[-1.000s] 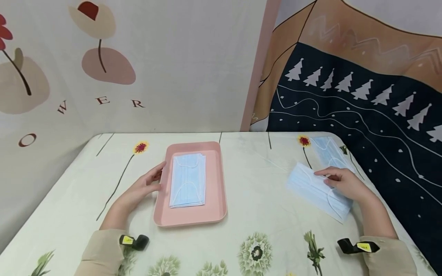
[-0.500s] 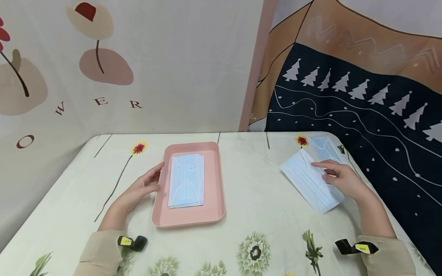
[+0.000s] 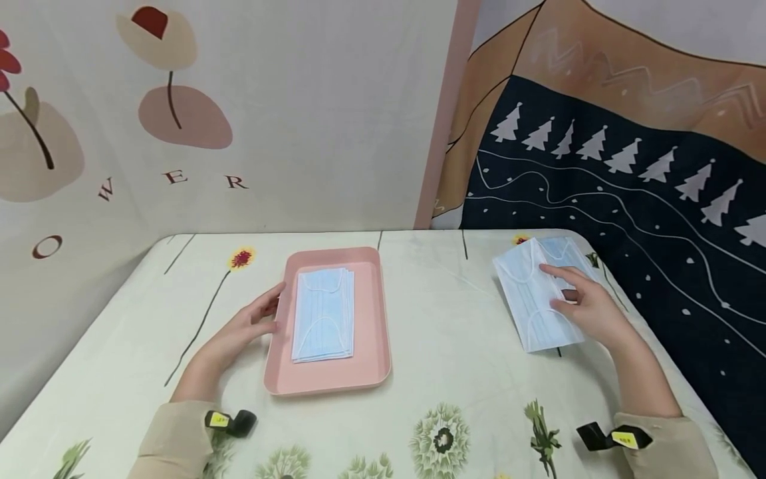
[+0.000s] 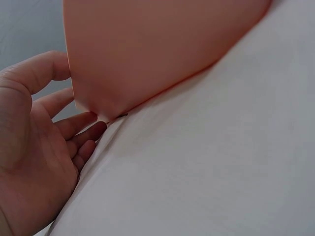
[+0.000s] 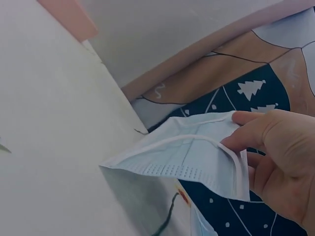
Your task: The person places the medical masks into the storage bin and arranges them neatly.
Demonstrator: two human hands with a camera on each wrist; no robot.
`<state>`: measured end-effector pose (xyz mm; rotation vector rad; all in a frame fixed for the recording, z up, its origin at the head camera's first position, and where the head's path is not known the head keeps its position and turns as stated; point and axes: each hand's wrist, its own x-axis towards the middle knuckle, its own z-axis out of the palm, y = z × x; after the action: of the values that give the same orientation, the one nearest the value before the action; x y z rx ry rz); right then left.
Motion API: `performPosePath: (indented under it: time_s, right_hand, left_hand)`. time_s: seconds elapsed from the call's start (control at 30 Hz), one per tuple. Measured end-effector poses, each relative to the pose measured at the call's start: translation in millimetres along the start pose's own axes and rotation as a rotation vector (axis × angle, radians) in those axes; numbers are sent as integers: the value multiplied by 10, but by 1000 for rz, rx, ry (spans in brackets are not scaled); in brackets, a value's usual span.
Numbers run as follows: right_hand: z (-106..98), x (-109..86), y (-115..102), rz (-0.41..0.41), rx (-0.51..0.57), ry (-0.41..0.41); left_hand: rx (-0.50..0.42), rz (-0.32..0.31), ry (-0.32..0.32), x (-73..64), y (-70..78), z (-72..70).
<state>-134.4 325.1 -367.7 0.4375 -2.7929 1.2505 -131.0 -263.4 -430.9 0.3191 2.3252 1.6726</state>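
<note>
In the head view, a light blue face mask (image 3: 532, 293) is held up over the right side of the table by my right hand (image 3: 589, 306). That hand pinches the mask's right edge between thumb and fingers, and the right wrist view shows the held mask (image 5: 192, 152) raised off the cloth. Behind it lies another mask (image 3: 565, 249), partly covered. My left hand (image 3: 239, 330) rests its fingertips against the left wall of a pink tray (image 3: 372, 319). Inside the tray is a neat stack of blue masks (image 3: 323, 314).
A white flower-printed cloth (image 3: 445, 372) covers the table. Behind it hangs a pale printed curtain (image 3: 323, 113), with a dark tree-patterned cloth (image 3: 598, 179) at the right.
My right hand has lifted the mask off the table and turned it more upright, toward the far mask. My left hand and the tray have stayed in place.
</note>
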Motion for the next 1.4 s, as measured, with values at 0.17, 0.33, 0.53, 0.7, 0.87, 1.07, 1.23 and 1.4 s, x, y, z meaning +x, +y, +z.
performPosePath:
  time_s: [0.17,0.33,0.53,0.7,0.87,1.07,1.23,1.4]
  right_hand:
    - [96,26,-52,-54,21,59]
    - [187,51,-127,-81,23,116]
    - [298,78,-262,-55,93,157]
    - [398,165,-420,-11,165,185]
    - [507,272,-626,24,244,200]
    - [688,404,-853,37,341,193]
    - [853,492,-1036,47,401,149]
    - [1023,568,-1184,44,452,110]
  left_hand:
    - [7,-3,0,-4,8,-3]
    - [-1,1,-4,-13,13,-4]
    - [-5,4,-14,-14,-25,-5]
    - [4,-3,-2,-6,-38,-2]
    - [-12,2,-4,-9,-39,-6]
    - [-21,11,-6,-17,-39,-12]
    - [-17,2,-2,-19,-34,-10]
    - [-14,-12,6,-18,-21,-5]
